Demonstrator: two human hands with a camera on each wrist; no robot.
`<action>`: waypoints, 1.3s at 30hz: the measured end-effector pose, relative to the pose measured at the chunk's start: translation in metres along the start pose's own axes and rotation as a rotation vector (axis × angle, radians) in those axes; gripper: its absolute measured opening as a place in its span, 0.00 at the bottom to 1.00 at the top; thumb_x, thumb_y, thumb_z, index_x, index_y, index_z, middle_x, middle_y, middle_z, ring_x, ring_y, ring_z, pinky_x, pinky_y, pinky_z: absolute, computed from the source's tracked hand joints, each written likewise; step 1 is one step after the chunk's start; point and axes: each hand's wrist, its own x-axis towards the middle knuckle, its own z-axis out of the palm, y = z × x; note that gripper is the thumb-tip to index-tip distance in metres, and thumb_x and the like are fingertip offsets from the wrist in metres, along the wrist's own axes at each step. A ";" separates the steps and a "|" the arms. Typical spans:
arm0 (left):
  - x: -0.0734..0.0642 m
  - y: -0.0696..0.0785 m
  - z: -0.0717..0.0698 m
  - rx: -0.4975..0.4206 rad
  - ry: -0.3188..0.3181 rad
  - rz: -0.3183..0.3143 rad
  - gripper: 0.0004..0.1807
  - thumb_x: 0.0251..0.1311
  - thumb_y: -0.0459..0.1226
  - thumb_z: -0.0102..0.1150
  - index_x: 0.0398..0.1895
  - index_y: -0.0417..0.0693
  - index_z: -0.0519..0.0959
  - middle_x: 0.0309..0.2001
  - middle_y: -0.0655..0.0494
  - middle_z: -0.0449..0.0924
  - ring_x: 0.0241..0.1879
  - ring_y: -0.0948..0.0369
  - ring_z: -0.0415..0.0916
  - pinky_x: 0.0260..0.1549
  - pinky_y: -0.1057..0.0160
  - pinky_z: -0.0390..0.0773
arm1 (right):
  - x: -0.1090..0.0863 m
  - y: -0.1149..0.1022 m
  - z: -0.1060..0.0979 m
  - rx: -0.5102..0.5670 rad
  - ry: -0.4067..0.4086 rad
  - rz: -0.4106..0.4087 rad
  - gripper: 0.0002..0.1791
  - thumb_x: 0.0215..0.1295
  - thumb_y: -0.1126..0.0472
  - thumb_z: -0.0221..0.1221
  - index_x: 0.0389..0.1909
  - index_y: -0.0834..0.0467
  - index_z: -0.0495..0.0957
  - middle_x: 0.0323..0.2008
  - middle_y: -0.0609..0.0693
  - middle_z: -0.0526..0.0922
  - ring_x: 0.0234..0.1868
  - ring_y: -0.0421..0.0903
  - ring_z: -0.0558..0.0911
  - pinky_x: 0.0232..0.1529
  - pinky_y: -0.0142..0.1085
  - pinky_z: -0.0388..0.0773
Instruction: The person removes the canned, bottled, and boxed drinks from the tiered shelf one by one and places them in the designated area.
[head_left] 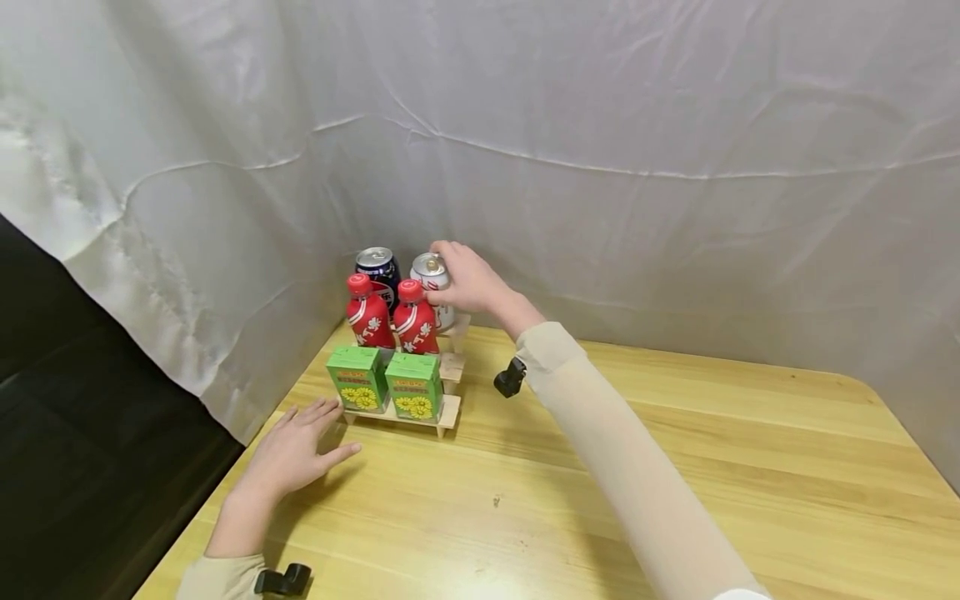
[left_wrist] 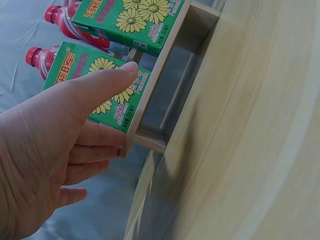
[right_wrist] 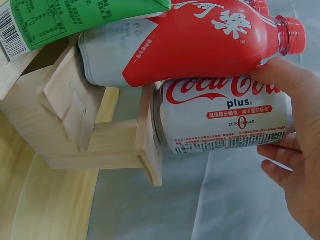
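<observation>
Your left hand (head_left: pixel 295 450) is hovering low at the surface (head_left: pixel 675 500), its fingers spread apart, tips beside the left end of the wooden rack (head_left: pixel 451 410); whether they are touching it, I cannot tell. Right of those fingers, two green cartons (head_left: pixel 356 377) are standing on the front step; beyond them two red bottles (head_left: pixel 369 321) and a dark can (head_left: pixel 377 260) are standing. Your right fingers are clamping round the white can (right_wrist: pixel 225 117) at the back step, your right hand (head_left: pixel 474 282) reaching in from its right.
</observation>
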 end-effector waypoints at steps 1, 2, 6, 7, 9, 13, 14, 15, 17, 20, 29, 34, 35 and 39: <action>0.000 0.000 0.000 0.001 0.000 0.001 0.41 0.58 0.62 0.58 0.65 0.40 0.72 0.68 0.42 0.69 0.69 0.43 0.64 0.70 0.36 0.59 | -0.001 0.001 0.000 -0.002 0.009 -0.003 0.38 0.53 0.49 0.68 0.63 0.57 0.65 0.53 0.53 0.75 0.54 0.48 0.74 0.56 0.41 0.78; 0.000 0.000 0.001 0.001 0.001 0.001 0.41 0.58 0.62 0.58 0.65 0.41 0.72 0.68 0.42 0.69 0.69 0.43 0.64 0.70 0.36 0.59 | -0.003 0.002 0.000 -0.009 0.017 -0.006 0.39 0.53 0.48 0.68 0.63 0.56 0.65 0.53 0.53 0.75 0.54 0.48 0.74 0.56 0.41 0.78; 0.000 0.001 0.002 0.000 0.002 0.001 0.41 0.58 0.62 0.58 0.65 0.41 0.73 0.68 0.42 0.69 0.69 0.43 0.64 0.70 0.36 0.59 | -0.009 0.008 -0.002 -0.043 0.043 -0.019 0.41 0.52 0.48 0.69 0.64 0.57 0.65 0.53 0.53 0.76 0.55 0.48 0.74 0.57 0.42 0.77; 0.000 0.001 0.002 -0.001 0.004 0.002 0.41 0.58 0.62 0.58 0.64 0.41 0.73 0.68 0.42 0.70 0.69 0.43 0.64 0.69 0.36 0.60 | -0.011 0.009 -0.003 -0.052 0.047 -0.019 0.41 0.52 0.47 0.69 0.65 0.57 0.64 0.54 0.53 0.76 0.55 0.49 0.74 0.58 0.42 0.77; 0.001 0.001 0.002 0.001 0.007 0.004 0.41 0.58 0.62 0.58 0.64 0.41 0.73 0.68 0.42 0.70 0.69 0.43 0.64 0.69 0.36 0.60 | -0.014 0.011 -0.006 -0.069 0.052 -0.020 0.42 0.52 0.47 0.69 0.65 0.59 0.64 0.55 0.54 0.75 0.57 0.50 0.74 0.60 0.43 0.77; 0.001 0.001 0.003 0.001 0.012 0.005 0.41 0.57 0.62 0.58 0.64 0.41 0.73 0.68 0.42 0.70 0.69 0.43 0.64 0.70 0.36 0.60 | -0.023 0.014 -0.012 -0.109 0.057 -0.029 0.42 0.52 0.48 0.69 0.65 0.60 0.64 0.55 0.55 0.75 0.57 0.51 0.73 0.60 0.43 0.76; 0.001 0.001 0.003 0.002 0.012 0.005 0.41 0.57 0.62 0.58 0.64 0.41 0.73 0.68 0.42 0.70 0.69 0.43 0.64 0.70 0.36 0.60 | -0.025 0.015 -0.013 -0.121 0.059 -0.033 0.42 0.52 0.48 0.69 0.65 0.60 0.64 0.54 0.55 0.75 0.57 0.51 0.73 0.59 0.43 0.76; 0.001 0.001 0.003 0.001 0.011 0.005 0.41 0.57 0.62 0.58 0.65 0.42 0.73 0.68 0.42 0.70 0.69 0.43 0.64 0.70 0.36 0.60 | -0.027 0.016 -0.015 -0.134 0.061 -0.039 0.42 0.51 0.48 0.69 0.64 0.59 0.64 0.54 0.55 0.75 0.56 0.51 0.73 0.58 0.43 0.76; 0.001 0.001 0.004 0.002 0.007 0.003 0.41 0.57 0.62 0.58 0.65 0.42 0.73 0.68 0.42 0.70 0.69 0.43 0.64 0.70 0.37 0.60 | -0.032 0.018 -0.018 -0.160 0.071 -0.052 0.41 0.51 0.48 0.68 0.64 0.59 0.64 0.53 0.55 0.76 0.56 0.51 0.73 0.59 0.43 0.76; 0.001 0.002 0.004 0.002 0.003 0.003 0.41 0.58 0.63 0.58 0.65 0.42 0.73 0.68 0.42 0.70 0.69 0.43 0.64 0.70 0.37 0.59 | -0.042 0.019 -0.023 -0.197 0.091 -0.075 0.41 0.52 0.47 0.68 0.64 0.60 0.65 0.54 0.55 0.76 0.57 0.51 0.73 0.61 0.43 0.74; 0.002 0.004 0.001 -0.006 -0.001 0.003 0.41 0.58 0.62 0.58 0.65 0.41 0.73 0.68 0.41 0.70 0.69 0.42 0.64 0.70 0.37 0.59 | -0.070 0.022 -0.042 -0.291 0.157 -0.141 0.39 0.51 0.46 0.66 0.60 0.61 0.67 0.54 0.57 0.76 0.58 0.54 0.74 0.61 0.47 0.74; 0.002 0.005 0.000 -0.006 -0.007 -0.003 0.41 0.58 0.62 0.58 0.65 0.40 0.72 0.68 0.41 0.69 0.69 0.42 0.64 0.70 0.36 0.58 | -0.083 0.026 -0.051 -0.308 0.183 -0.145 0.38 0.49 0.47 0.66 0.58 0.61 0.68 0.54 0.57 0.77 0.58 0.55 0.74 0.58 0.48 0.76; 0.002 0.005 0.000 -0.007 -0.007 -0.003 0.41 0.58 0.62 0.58 0.65 0.40 0.72 0.68 0.41 0.69 0.69 0.42 0.64 0.70 0.36 0.58 | -0.086 0.026 -0.053 -0.310 0.187 -0.143 0.37 0.49 0.47 0.66 0.58 0.61 0.68 0.53 0.57 0.77 0.58 0.55 0.74 0.58 0.48 0.76; 0.002 0.005 0.000 -0.010 -0.008 0.003 0.42 0.58 0.62 0.58 0.65 0.40 0.72 0.68 0.41 0.69 0.69 0.42 0.64 0.70 0.36 0.57 | -0.100 0.028 -0.059 -0.304 0.196 -0.124 0.39 0.48 0.47 0.67 0.58 0.62 0.68 0.53 0.59 0.77 0.57 0.56 0.75 0.57 0.49 0.76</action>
